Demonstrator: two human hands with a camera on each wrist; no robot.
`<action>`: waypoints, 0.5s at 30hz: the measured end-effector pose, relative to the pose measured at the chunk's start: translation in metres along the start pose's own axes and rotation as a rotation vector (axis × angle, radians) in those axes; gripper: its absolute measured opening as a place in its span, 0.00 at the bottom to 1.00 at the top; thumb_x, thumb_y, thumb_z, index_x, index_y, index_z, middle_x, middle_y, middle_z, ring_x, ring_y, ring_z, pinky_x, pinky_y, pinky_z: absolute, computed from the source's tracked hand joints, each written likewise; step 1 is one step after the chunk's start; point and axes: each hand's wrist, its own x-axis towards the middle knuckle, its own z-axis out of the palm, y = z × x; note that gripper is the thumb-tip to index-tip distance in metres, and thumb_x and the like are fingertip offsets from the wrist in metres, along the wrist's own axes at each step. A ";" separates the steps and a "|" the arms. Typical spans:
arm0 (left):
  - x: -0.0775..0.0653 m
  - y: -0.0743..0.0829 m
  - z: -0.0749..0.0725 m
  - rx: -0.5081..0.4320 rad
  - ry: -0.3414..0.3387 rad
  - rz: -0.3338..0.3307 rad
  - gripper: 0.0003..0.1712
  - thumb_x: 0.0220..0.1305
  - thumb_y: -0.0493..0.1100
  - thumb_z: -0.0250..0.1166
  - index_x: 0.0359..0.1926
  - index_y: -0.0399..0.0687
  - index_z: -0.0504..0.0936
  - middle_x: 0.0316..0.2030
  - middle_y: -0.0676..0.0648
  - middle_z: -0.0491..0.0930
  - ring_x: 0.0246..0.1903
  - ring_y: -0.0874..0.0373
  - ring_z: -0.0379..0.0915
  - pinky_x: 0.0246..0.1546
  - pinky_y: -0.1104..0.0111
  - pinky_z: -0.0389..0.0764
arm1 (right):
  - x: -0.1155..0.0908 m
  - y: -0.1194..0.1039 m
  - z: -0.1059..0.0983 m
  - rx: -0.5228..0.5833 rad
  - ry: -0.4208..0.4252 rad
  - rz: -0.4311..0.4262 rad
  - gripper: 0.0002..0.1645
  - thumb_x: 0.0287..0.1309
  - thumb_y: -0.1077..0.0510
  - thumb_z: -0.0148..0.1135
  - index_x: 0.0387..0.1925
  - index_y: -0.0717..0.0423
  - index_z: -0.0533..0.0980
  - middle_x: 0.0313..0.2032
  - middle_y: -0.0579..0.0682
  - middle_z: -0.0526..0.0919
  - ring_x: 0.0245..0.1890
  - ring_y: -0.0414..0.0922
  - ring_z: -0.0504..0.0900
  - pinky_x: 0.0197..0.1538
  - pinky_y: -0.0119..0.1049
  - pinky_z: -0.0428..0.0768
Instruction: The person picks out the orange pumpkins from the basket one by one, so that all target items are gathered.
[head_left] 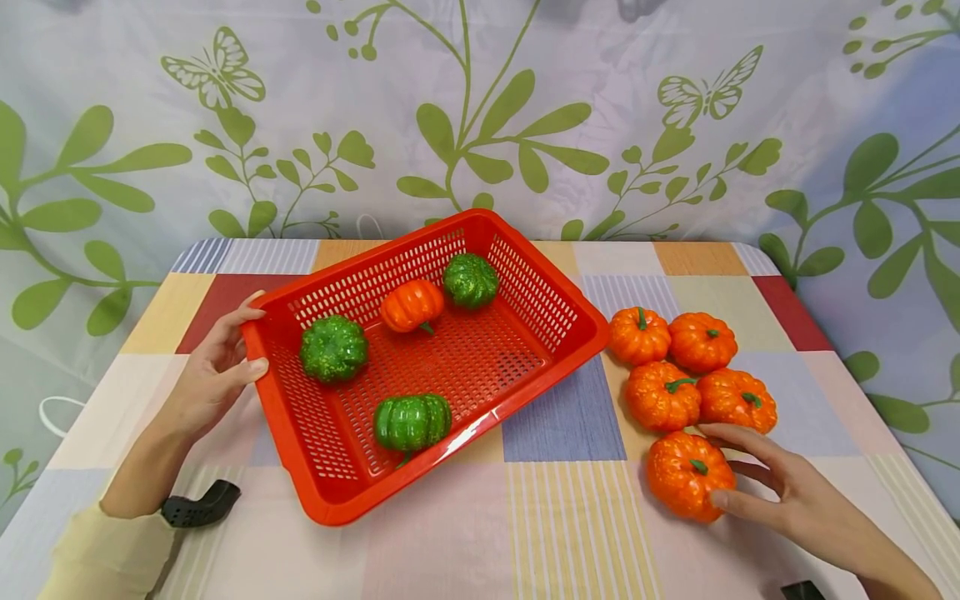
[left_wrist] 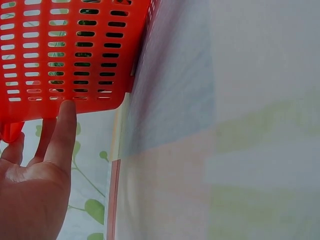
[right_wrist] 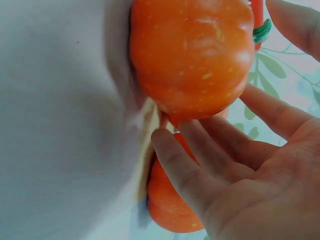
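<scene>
My left hand (head_left: 213, 371) holds the left rim of a red plastic basket (head_left: 300, 454), with thumb and fingertips at the edge. From the left wrist view, fingers of that hand (left_wrist: 42, 180) reach the slotted wall of the basket (left_wrist: 65, 60). Inside lie an orange toy pumpkin (head_left: 412, 306) and three green ones: one left (head_left: 333, 348), one back (head_left: 470, 281), one front (head_left: 412, 422). My right hand (head_left: 787, 483) is spread around the right side of the nearest orange pumpkin (head_left: 686, 475). In the right wrist view its thumb stands apart from this pumpkin (right_wrist: 192, 55), fingers loosely extended beside it.
Several more orange pumpkins (head_left: 663, 396) are grouped right of the basket, the back left one against its corner. All stand on a table with a patchwork cloth (head_left: 450, 533). A leaf-patterned curtain (head_left: 525, 117) hangs behind. A black strap piece (head_left: 201, 504) is by my left wrist.
</scene>
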 end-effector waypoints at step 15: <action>0.001 0.000 -0.002 -0.015 -0.021 0.016 0.35 0.64 0.22 0.49 0.70 0.48 0.62 0.76 0.47 0.44 0.64 0.55 0.61 0.46 0.67 0.81 | 0.006 -0.045 -0.002 -0.027 0.096 -0.111 0.42 0.44 0.76 0.72 0.64 0.60 0.70 0.63 0.55 0.70 0.64 0.37 0.64 0.59 0.20 0.63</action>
